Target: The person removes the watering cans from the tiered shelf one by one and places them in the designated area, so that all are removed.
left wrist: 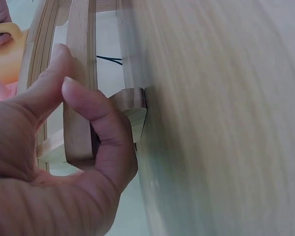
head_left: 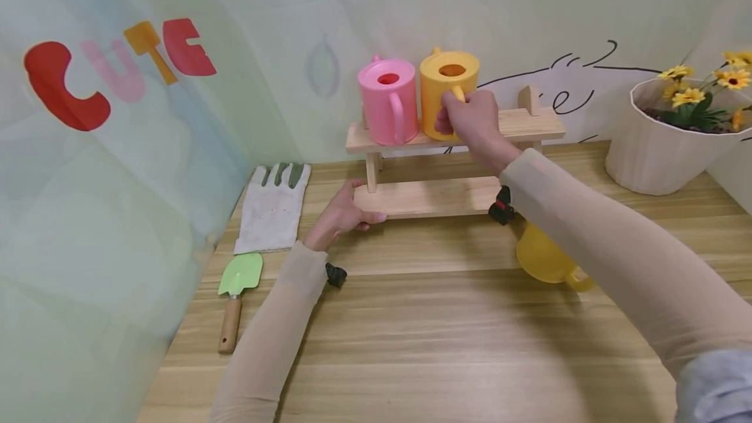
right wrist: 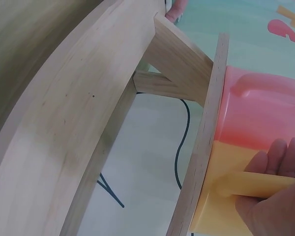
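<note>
A two-tier wooden shelf (head_left: 423, 198) stands against the back cloth. On its upper board sit a pink watering can (head_left: 376, 106) and, just right of it, a yellow watering can (head_left: 431, 100), both upright. My right hand (head_left: 477, 121) grips the yellow can's handle; in the right wrist view its fingers wrap round that handle (right wrist: 255, 184). My left hand (head_left: 343, 211) holds the left end of the lower board, and the left wrist view shows thumb and fingers curled about the board's end (left wrist: 79, 142).
A second yellow vessel with a handle (head_left: 543, 256) stands on the table, partly behind my right forearm. Left lie a white glove (head_left: 270, 214) and a green trowel (head_left: 241, 274) with a wooden handle. A white pot (head_left: 652, 149) of yellow flowers stands at the right.
</note>
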Motion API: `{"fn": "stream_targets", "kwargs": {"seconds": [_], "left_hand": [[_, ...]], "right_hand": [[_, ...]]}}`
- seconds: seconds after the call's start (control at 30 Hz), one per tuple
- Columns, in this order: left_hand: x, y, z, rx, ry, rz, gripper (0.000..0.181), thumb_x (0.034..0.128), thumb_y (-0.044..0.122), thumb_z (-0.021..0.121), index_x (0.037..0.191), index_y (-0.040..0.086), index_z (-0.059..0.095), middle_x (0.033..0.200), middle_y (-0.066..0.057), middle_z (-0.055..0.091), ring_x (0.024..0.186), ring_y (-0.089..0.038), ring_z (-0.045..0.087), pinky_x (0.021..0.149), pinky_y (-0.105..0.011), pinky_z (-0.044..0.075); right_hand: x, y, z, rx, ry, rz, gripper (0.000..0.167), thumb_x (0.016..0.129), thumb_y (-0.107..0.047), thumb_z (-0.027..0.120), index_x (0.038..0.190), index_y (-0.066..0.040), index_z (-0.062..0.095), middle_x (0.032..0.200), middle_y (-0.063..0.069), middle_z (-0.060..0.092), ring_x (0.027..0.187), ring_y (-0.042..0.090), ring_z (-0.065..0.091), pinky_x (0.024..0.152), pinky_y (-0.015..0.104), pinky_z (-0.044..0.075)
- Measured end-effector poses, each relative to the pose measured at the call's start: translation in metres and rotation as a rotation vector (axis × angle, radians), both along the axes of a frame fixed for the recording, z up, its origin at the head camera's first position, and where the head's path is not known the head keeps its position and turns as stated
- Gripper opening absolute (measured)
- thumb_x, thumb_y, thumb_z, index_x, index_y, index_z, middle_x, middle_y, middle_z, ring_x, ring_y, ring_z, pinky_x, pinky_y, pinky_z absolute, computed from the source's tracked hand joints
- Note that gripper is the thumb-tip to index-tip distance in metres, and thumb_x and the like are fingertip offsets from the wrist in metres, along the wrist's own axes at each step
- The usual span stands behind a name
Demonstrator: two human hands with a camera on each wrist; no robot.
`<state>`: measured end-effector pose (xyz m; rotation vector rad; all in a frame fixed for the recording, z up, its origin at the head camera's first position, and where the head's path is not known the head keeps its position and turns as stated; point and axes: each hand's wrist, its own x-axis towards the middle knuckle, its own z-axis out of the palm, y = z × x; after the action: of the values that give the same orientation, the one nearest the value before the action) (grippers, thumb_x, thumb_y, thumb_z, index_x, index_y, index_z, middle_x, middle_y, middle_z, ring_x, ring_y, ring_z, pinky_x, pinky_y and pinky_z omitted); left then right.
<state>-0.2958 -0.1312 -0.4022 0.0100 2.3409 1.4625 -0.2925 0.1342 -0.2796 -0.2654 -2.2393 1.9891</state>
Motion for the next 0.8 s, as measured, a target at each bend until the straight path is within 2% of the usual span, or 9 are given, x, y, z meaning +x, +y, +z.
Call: {"fn": "stream_targets", "kwargs": {"seconds": [0.17,0.33,0.47,0.6,0.8], "left_hand": [[-0.0001,-0.0001,0.0000,0.002,0.002,-0.003,0.104,0.0891,0.004,0.090,0.170,0.009,0.024,0.147,-0.028,0.051,0.073,-0.012,0.060,0.058,-0.018,0.055],[0.0002,0.0002,-0.0002,0.008,0.003,-0.001,0.104,0.0891,0.003,0.090,0.170,0.009,0.024,0.148,-0.028,0.052,0.070,-0.011,0.060,0.057,-0.018,0.055],[0.0000,0.0004,-0.0009,0.009,0.004,-0.001,0.104,0.0891,0.003,0.090,0.170,0.009,0.023,0.146,-0.027,0.051,0.068,-0.011,0.060,0.057,-0.018,0.055],[-0.0003,0.0000,-0.0013,0.010,0.007,-0.002,0.104,0.0892,0.003,0.089,0.169,0.008,0.024,0.145,-0.027,0.052,0.070,-0.011,0.060,0.057,-0.018,0.055],[-0.0006,-0.0001,-0.0015,0.002,0.010,-0.003,0.103,0.0895,0.003,0.089,0.169,0.008,0.024,0.142,-0.026,0.052,0.070,-0.012,0.059,0.057,-0.018,0.055]], "right_hand": [[-0.0003,-0.0010,-0.0012,-0.037,0.025,0.010,0.029,0.110,-0.020,0.050,0.089,-0.008,0.066,0.074,-0.004,0.067,0.069,0.009,0.069,0.078,0.021,0.065],[-0.0001,-0.0014,-0.0028,-0.044,0.051,0.020,0.031,0.110,-0.020,0.050,0.085,-0.008,0.063,0.071,-0.005,0.062,0.064,0.010,0.061,0.068,0.017,0.059],[-0.0009,-0.0015,-0.0043,-0.037,0.081,0.006,0.035,0.108,-0.019,0.049,0.076,-0.010,0.060,0.064,-0.006,0.058,0.059,0.010,0.055,0.062,0.019,0.053],[-0.0015,-0.0011,-0.0049,-0.027,0.090,-0.005,0.040,0.107,-0.017,0.048,0.067,-0.014,0.056,0.056,-0.007,0.054,0.057,0.012,0.052,0.063,0.025,0.047],[-0.0010,0.0013,-0.0056,0.002,0.073,-0.026,0.034,0.107,-0.021,0.049,0.074,-0.013,0.053,0.056,-0.009,0.050,0.059,0.013,0.052,0.064,0.026,0.045]]}}
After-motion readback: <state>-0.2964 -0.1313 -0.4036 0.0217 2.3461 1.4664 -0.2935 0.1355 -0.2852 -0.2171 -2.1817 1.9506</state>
